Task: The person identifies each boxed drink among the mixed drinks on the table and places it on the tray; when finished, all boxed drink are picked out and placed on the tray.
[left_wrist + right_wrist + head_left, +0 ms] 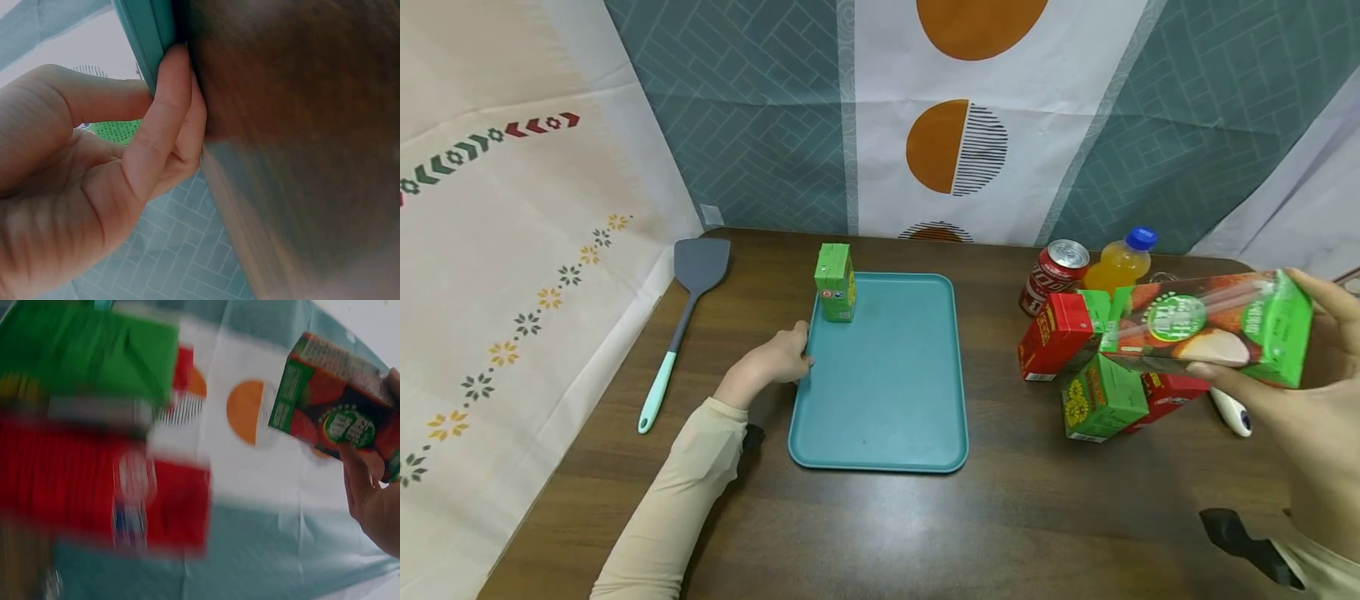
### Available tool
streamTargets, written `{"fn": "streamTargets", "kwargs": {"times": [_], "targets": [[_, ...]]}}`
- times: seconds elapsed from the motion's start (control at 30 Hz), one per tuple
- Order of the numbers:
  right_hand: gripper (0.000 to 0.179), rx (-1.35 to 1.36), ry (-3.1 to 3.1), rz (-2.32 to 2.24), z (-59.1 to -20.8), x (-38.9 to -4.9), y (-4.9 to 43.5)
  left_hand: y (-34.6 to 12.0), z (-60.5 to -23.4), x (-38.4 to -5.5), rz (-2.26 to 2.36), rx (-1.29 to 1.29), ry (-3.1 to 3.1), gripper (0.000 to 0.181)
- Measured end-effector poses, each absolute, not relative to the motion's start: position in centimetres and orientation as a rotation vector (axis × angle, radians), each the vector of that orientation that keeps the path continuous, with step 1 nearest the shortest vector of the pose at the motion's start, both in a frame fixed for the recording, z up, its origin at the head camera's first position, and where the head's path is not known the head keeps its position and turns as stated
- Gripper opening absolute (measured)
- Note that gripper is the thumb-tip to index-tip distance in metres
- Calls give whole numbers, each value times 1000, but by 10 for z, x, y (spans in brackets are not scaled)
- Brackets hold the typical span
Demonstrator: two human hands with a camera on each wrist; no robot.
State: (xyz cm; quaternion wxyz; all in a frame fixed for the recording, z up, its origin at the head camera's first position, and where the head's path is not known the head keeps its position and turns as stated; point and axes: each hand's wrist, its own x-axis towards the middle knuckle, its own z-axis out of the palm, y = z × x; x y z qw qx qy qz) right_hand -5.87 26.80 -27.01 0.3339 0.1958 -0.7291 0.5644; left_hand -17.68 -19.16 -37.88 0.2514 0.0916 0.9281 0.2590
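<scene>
My left hand (778, 357) pinches the left rim of a teal tray (891, 392); in the left wrist view the thumb and fingers (169, 87) grip its edge. On the tray's far left corner stands a small green drink carton (836, 283). At the right, my right hand (1292, 417) grips a juice carton (1210, 323) with green ends and strawberry and apple pictures, lifted and lying sideways. The right wrist view shows this carton (331, 394) between thumb and fingers. Below and left of it are a red carton (1054, 337), a green carton (1101, 400) and another red carton (1165, 398).
Behind the cartons stand a red soda can (1054, 277) and an orange drink bottle (1120, 262) with a blue cap. A white handle-like end (1231, 412) shows beneath the right hand. A grey spatula (692, 283) with a mint handle lies left of the tray.
</scene>
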Motion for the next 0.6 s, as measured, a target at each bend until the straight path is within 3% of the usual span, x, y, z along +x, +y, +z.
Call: {"fn": "streamTargets", "kwargs": {"times": [0.1,0.23,0.6], "targets": [[80,697,-1634,1827,-273,-76,240,-193,-378,-177,698,248,2525,57],[80,697,-1634,1901,-281,-93,209,-193,-378,-178,688,247,2525,57],[75,429,-1974,2020,-303,-134,147,-191,-378,-178,688,245,2515,60]]}}
